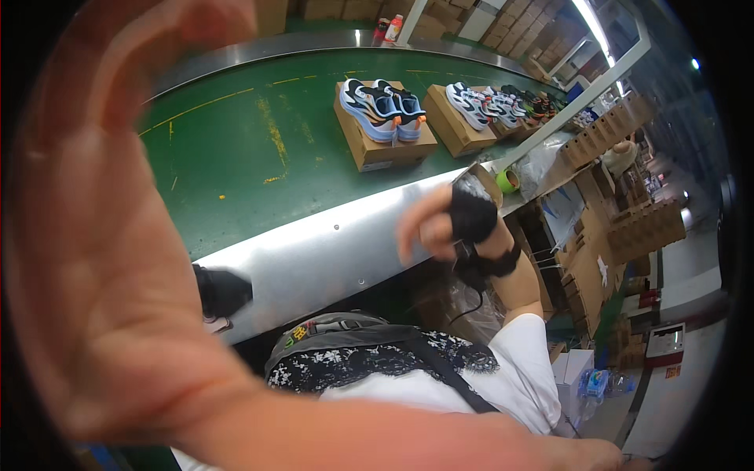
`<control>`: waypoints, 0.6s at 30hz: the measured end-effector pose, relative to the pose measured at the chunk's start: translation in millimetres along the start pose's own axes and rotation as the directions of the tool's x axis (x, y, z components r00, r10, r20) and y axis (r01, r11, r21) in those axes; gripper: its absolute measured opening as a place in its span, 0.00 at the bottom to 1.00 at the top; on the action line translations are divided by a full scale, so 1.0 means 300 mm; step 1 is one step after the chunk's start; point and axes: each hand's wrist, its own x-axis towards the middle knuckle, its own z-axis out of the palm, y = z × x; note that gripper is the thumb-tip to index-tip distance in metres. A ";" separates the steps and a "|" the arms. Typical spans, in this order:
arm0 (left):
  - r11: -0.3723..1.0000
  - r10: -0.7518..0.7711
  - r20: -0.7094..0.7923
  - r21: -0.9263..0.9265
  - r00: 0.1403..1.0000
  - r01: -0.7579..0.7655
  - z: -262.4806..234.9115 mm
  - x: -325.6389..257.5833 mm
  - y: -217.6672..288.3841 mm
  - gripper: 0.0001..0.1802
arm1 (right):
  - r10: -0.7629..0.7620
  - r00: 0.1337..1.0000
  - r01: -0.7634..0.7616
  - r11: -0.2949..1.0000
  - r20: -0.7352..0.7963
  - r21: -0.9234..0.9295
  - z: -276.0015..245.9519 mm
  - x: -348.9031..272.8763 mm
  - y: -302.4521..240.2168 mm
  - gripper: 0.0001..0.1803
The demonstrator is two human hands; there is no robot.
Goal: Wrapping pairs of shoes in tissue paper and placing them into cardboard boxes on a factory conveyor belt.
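Note:
My right hand (432,224), with a black strap round its palm and another on the wrist, hangs over the bench's metal edge (330,228). Its fingers are loosely bent, partly apart and blurred; no held object shows. A large, blurred bare hand (102,235) fills the left side, fingers curled at the top; its forearm crosses from the lower right and seems another person's. Beside that wrist a black device (224,290) shows in part. My left hand cannot be made out. Beyond the edge, a pair of white, black and orange sneakers (377,110) stands on a brown shoebox (393,155).
More sneakers (483,106) on boxes line the green belt (228,173) to the right. A green tape roll (507,181) sits by a metal post (577,102). Cardboard (585,267) is stacked at right. Bottles (393,27) stand at the far rail. A waist bag (338,326) lies against my body.

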 end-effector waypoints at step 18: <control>0.191 -0.907 -0.030 -0.919 0.419 0.346 0.243 0.169 -0.177 0.28 | -0.249 0.582 -0.616 0.486 -0.774 -0.619 -1.061 0.293 0.474 0.23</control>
